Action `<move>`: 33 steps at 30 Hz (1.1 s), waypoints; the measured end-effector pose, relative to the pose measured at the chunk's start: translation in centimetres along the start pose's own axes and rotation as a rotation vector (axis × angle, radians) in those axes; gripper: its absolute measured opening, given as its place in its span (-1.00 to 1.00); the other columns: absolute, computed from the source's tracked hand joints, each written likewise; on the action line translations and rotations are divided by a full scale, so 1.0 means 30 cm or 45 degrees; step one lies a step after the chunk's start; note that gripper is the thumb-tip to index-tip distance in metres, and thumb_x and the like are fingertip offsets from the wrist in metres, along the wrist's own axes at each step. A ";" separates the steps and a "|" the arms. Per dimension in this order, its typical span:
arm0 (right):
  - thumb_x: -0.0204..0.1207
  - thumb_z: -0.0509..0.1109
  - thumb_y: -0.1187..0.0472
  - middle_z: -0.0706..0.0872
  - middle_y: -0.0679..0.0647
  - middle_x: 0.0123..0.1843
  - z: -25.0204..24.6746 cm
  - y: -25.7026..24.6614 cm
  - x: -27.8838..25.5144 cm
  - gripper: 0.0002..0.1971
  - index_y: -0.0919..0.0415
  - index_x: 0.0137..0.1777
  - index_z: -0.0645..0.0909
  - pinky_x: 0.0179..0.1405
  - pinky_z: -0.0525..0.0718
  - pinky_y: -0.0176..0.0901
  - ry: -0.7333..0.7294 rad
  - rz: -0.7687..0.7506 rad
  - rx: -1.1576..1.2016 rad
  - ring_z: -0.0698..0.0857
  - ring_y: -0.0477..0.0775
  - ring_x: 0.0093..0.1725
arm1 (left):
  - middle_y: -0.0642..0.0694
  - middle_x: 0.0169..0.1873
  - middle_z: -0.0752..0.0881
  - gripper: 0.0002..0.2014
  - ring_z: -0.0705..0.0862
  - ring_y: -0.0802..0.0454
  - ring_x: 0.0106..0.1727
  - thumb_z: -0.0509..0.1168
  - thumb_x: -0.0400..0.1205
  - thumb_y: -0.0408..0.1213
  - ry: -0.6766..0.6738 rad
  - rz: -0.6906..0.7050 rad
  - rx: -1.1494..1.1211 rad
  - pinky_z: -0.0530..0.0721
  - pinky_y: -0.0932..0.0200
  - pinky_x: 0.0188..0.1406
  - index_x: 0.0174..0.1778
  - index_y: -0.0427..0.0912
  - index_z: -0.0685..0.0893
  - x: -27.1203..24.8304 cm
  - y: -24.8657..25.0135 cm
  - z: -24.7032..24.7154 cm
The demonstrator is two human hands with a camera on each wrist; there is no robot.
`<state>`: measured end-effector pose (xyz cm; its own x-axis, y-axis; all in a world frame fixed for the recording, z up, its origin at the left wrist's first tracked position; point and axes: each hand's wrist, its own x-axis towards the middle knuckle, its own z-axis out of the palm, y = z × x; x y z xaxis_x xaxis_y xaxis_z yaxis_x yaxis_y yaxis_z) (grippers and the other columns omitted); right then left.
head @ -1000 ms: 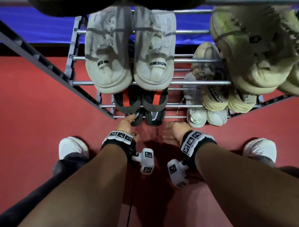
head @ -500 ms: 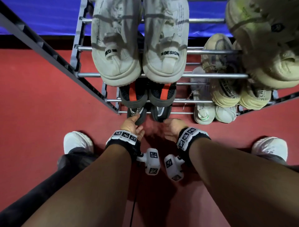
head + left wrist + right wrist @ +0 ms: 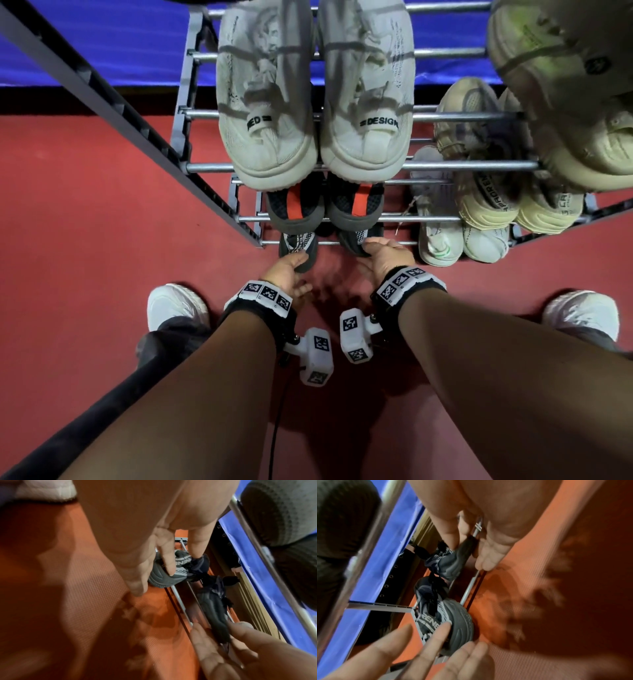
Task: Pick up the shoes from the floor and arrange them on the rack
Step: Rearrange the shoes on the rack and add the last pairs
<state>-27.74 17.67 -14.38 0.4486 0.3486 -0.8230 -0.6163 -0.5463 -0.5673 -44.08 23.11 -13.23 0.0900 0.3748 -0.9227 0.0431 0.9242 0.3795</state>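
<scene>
Two dark grey mesh shoes sit on the lowest tier of the metal rack (image 3: 452, 167), their near ends sticking out over the front rail. My left hand (image 3: 286, 272) lies with straight fingers against the left shoe (image 3: 297, 241), also seen as the left shoe (image 3: 164, 578) under my index finger. My right hand (image 3: 382, 255) pinches the near end of the right shoe (image 3: 354, 240) between thumb and fingers. In the right wrist view the thumb presses on top of that right shoe (image 3: 448, 566). The far parts of both shoes are hidden under the tier above.
White "DESIGN" sneakers (image 3: 270, 102) fill an upper tier, with a black-and-orange pair (image 3: 294, 205) just below. Cream shoes (image 3: 486, 202) and white-green shoes (image 3: 442, 240) stand to the right. My own white shoes (image 3: 174, 305) rest on the red floor. A blue mat (image 3: 102, 41) lies behind.
Both hands have moved forward to the rack's lowest tier. The right hand, which was short of its shoe, now holds its near end.
</scene>
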 end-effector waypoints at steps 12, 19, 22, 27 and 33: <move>0.55 0.53 0.01 0.79 0.08 0.06 -0.341 -0.112 -0.287 -0.75 0.10 -0.12 0.52 0.40 0.63 0.01 -0.058 -0.096 -0.381 0.77 0.14 0.16 | -0.06 -0.07 0.64 -0.79 0.53 0.01 -0.23 0.14 0.80 -0.24 0.021 0.085 0.504 0.49 0.16 -0.30 0.28 -0.13 0.62 -0.393 -0.005 0.017; 0.46 0.52 0.33 0.69 0.15 0.06 -0.525 -0.280 -0.613 -0.83 0.13 0.01 0.71 0.14 0.84 0.09 -0.005 -0.273 -0.616 0.79 0.22 0.17 | -0.07 -0.21 0.62 -0.92 0.51 0.00 -0.30 0.25 0.76 -0.23 0.038 0.285 0.697 0.52 0.12 -0.27 -0.01 -0.14 0.59 -0.694 0.051 0.020; 0.53 0.51 0.32 0.71 0.12 0.07 -0.577 -0.334 -0.717 -0.81 0.00 -0.15 0.64 0.10 0.82 0.03 -0.044 -0.413 -0.568 0.74 0.14 -0.03 | -0.11 -0.15 0.66 -0.86 0.54 -0.02 -0.28 0.34 0.69 -0.22 0.044 0.371 0.762 0.59 0.10 -0.19 0.07 -0.19 0.68 -0.791 0.052 0.030; 0.61 0.40 0.38 0.75 0.22 -0.15 -0.601 -0.377 -0.844 -0.90 0.19 -0.05 0.71 -0.16 0.75 0.05 -0.154 -0.464 -0.196 0.71 0.16 -0.27 | -0.18 -0.05 0.77 -0.50 0.72 -0.13 -0.13 0.60 0.39 -0.05 0.021 0.496 1.067 0.73 -0.01 -0.03 0.19 -0.22 0.75 -0.891 0.019 0.061; 0.65 0.34 0.38 0.82 0.28 -0.20 -0.568 -0.396 -0.895 -0.82 0.28 0.11 0.77 -0.42 0.78 -0.03 -0.249 -0.467 -0.036 0.78 0.18 -0.39 | -0.05 0.30 0.74 -0.20 0.72 -0.09 0.29 0.62 0.28 -0.13 -0.067 0.417 1.106 0.66 -0.02 0.28 0.51 -0.01 0.59 -0.964 -0.015 0.035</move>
<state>-21.42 1.81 14.96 0.5019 0.6605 -0.5584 -0.4192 -0.3790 -0.8250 -45.67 11.79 13.36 0.2736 0.5838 -0.7644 0.7357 0.3850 0.5573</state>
